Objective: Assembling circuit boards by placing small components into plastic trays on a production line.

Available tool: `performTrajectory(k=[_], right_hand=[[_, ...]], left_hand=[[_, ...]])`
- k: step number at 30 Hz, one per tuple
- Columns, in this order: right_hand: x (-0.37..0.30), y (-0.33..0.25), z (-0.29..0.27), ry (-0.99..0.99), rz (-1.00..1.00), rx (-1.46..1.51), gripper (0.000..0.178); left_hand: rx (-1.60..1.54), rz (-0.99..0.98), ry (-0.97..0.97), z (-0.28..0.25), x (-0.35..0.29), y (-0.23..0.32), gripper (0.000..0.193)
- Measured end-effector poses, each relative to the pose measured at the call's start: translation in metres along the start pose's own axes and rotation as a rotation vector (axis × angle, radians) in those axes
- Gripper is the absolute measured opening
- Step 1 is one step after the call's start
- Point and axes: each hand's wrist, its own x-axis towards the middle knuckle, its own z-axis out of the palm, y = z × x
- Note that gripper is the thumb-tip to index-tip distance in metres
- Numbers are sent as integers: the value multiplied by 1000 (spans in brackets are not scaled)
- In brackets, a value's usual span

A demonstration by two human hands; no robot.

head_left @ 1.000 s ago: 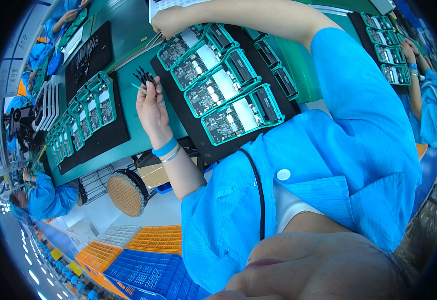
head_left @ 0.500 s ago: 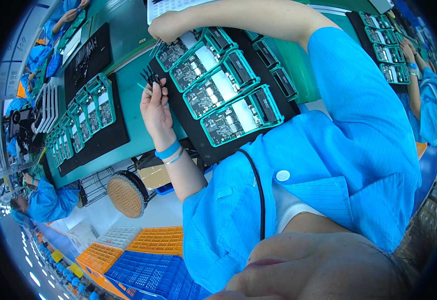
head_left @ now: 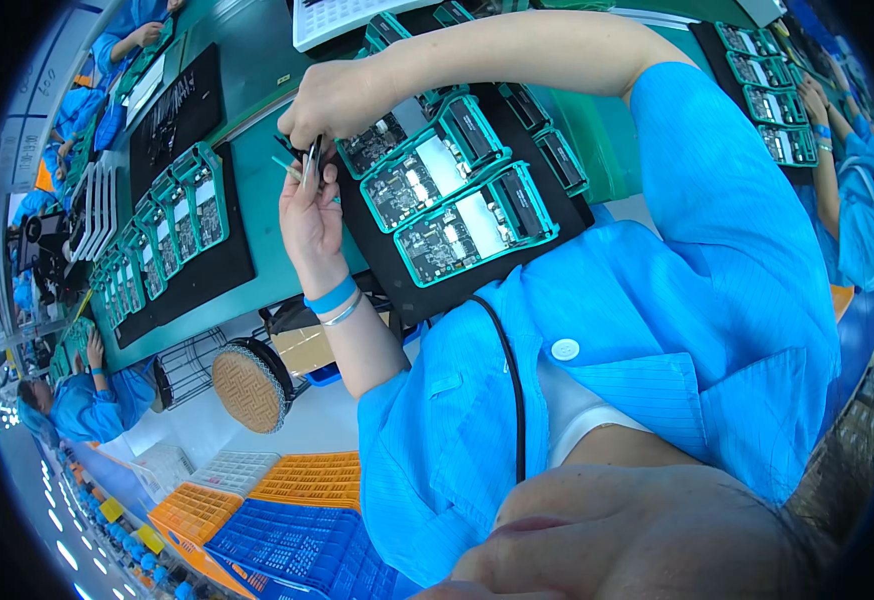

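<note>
My left hand [head_left: 314,222], with a blue band at the wrist, is pinched around a small bunch of thin black strips with pale green ends [head_left: 287,167]. My right hand [head_left: 339,100] reaches across from the right and grips a pair of slim metal tweezers [head_left: 311,168]. Their tips point down to the strips at my left fingers. Beside both hands, green frames holding circuit boards [head_left: 443,243] lie in a row on a black mat [head_left: 382,275]. My right hand and forearm hide part of the farther frames.
A white perforated tray [head_left: 342,22] stands at the far edge. To the left, another row of green frames [head_left: 179,220] lies on a black mat. A round woven stool [head_left: 249,388] and stacked plastic crates [head_left: 282,545] are below the bench. Co-workers sit at both sides.
My right hand has come from the far frames toward me and left, bringing the tweezers to the strips in my left hand. My left hand stays nearly in place.
</note>
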Motion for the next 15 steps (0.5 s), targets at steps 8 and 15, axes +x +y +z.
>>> performTrajectory(k=[8, 15], right_hand=[[-11, 10, -17, -224, 593, 120, 14], [-19, 8, 0, -238, 634, -35, 10]], left_hand=[[186, 43, 155, 6, -10, 3, 27], [242, 54, 155, 2, -19, 0, 24]])
